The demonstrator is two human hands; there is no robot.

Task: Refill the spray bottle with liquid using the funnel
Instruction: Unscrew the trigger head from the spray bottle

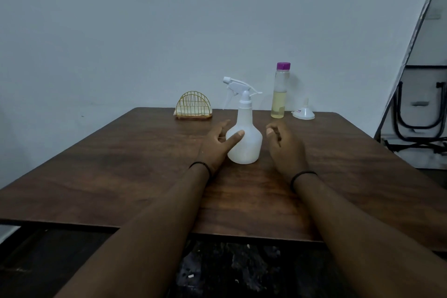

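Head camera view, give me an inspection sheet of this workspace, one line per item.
Surface: dark wooden table, dry.
Job's things: white spray bottle upright, trigger head on; capped clear bottle about half full of yellowish liquid; funnel upside down beside it.
Clutter: gold wire holder at the far edge.
Grippers: left hand touching the spray bottle, right hand beside it, apart, fingers curled.
Cables: nothing seen.
Surroundings: plain wall; folded frame at right.

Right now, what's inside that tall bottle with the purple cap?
The tall bottle holds pale yellow liquid filling roughly its lower half; the upper part looks empty. Its purple cap is on, hiding the mouth.
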